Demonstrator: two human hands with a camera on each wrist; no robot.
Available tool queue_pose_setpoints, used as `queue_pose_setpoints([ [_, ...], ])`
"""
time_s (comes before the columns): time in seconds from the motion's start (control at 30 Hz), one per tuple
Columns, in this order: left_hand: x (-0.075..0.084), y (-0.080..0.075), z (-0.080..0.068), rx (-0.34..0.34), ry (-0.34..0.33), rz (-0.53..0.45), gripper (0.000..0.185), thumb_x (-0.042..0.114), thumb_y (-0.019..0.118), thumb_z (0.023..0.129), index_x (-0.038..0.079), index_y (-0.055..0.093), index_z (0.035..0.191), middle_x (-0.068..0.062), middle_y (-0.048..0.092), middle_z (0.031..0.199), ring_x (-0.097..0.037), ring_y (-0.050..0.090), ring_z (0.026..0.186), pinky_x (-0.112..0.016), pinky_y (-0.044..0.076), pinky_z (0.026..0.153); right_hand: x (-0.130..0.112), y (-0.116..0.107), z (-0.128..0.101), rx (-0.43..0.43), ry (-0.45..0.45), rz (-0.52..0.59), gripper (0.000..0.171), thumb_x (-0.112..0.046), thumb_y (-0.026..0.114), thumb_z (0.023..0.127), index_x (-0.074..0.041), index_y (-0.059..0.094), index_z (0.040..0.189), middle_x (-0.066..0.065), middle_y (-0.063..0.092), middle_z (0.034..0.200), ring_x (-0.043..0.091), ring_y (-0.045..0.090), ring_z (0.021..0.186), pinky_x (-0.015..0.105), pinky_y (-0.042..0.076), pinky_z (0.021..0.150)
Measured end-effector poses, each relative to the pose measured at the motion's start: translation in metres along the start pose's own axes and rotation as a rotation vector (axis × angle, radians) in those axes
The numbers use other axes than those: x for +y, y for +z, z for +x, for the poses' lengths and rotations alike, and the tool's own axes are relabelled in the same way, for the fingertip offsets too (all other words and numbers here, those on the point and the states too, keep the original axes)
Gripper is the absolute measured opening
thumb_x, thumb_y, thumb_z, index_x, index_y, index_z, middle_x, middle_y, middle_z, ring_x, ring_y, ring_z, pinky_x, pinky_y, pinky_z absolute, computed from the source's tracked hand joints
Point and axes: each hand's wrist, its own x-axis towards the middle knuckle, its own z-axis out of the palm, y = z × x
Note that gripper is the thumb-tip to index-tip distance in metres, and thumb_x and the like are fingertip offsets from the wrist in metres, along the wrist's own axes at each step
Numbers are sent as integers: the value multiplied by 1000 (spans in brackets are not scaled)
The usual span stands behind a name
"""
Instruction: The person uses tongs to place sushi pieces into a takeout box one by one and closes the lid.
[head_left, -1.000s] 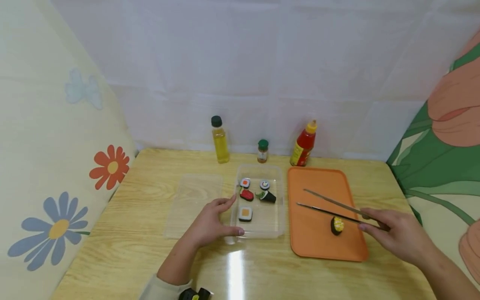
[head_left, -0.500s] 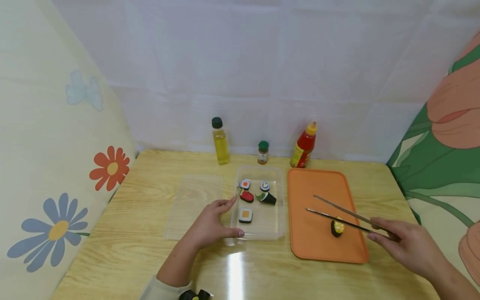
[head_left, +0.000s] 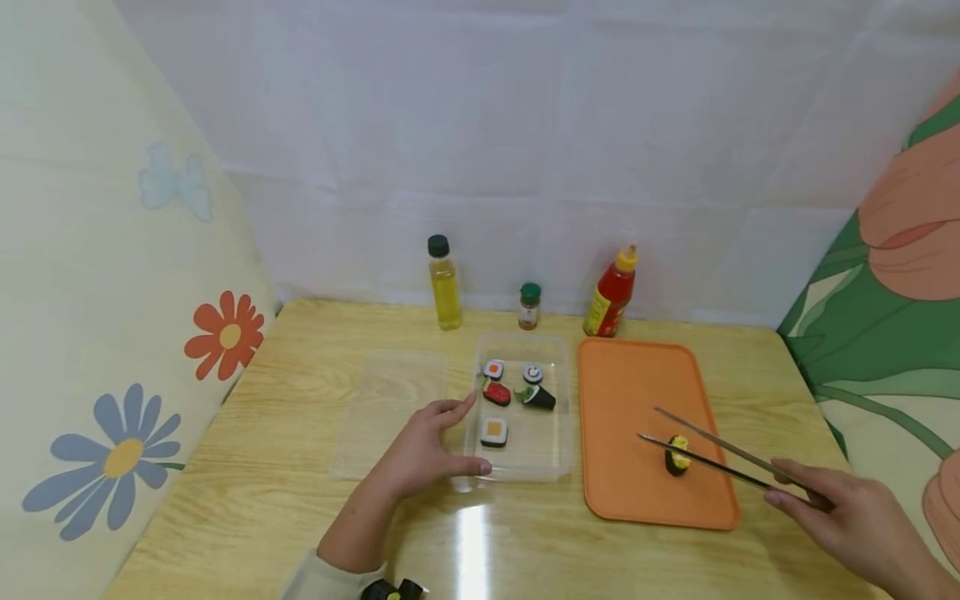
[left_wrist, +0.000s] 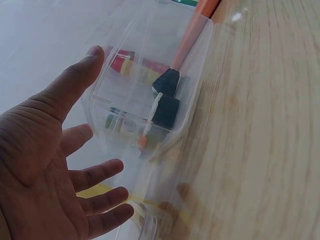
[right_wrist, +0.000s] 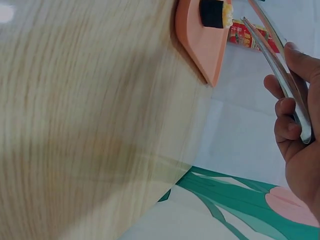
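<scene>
My right hand [head_left: 843, 508] grips long metal tweezers [right_wrist: 285, 75], their two tips apart above the orange tray [head_left: 626, 375]. Below them, a sushi piece with yellow topping and a black wrap [head_left: 677, 457] lies on the tray. At the left side of a clear plastic box [head_left: 525, 475], my left hand [left_wrist: 55, 160] has its fingers spread, the thumb by the near corner. Whether it touches the box is hard to tell. Inside lie several sushi pieces, among them a hand roll [head_left: 538, 398], a red-topped piece [head_left: 497, 392] and a square roll with an orange centre [head_left: 493, 431].
A clear flat lid [head_left: 390, 392] lies left of the box. Along the back wall stand an oil bottle [head_left: 446, 287], a small green-capped jar [head_left: 528, 307] and a red sauce bottle [head_left: 612, 296]. Patterned cloths hang at both sides of the table.
My right hand has moved right and toward me with the tweezers, so their tips now hover nearer the yellow-topped sushi. My left hand stays by the box.
</scene>
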Motion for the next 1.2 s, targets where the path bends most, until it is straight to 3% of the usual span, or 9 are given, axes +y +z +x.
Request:
queue_pose_setpoints([
  [0.17,1,0,0,2,-7,5,108,54,94,68,30,42,159,-20,45,155,-46,38,144,-62,33,116,4,0,-9,-19,51,-2,41,-8,90,78,0,77,116,14,78,99,-9,49,59,14,32,47],
  [0.33,1,0,0,4,-1,10,108,53,94,69,28,42,159,-20,45,155,-47,39,143,-62,33,115,5,-2,-17,-61,134,-29,41,-13,88,82,2,76,118,16,77,100,-7,46,56,21,34,46],
  [0.47,1,0,1,2,2,11,108,55,94,69,29,41,159,-20,45,155,-46,39,143,-62,33,116,5,-3,-23,-100,213,-52,41,-17,86,86,4,74,120,1,72,80,-2,38,51,24,32,46],
  [0.6,0,0,2,-3,1,14,108,56,93,68,30,41,159,-20,44,156,-46,39,144,-62,33,116,5,-3,-28,-120,247,-71,42,-18,85,88,4,74,122,-10,54,65,1,34,48,25,30,46],
  [0.9,-2,1,3,-1,4,17,107,57,93,68,30,43,159,-20,45,155,-46,40,143,-62,33,116,5,2,-38,-99,275,-45,41,-14,89,82,5,76,116,4,73,80,-3,43,51,24,36,46],
  [1.1,-2,1,4,-5,-7,11,108,58,93,67,32,42,159,-20,44,156,-46,39,144,-62,33,116,5,4,-43,-86,268,-23,40,-14,89,81,6,77,113,13,76,85,-4,56,54,23,43,45],
  [1.2,-2,1,4,-9,-4,9,108,58,93,68,32,42,159,-19,44,156,-46,39,144,-62,33,116,4,6,-45,-65,258,-19,38,-12,89,81,6,77,112,12,76,82,-4,58,53,20,40,44],
])
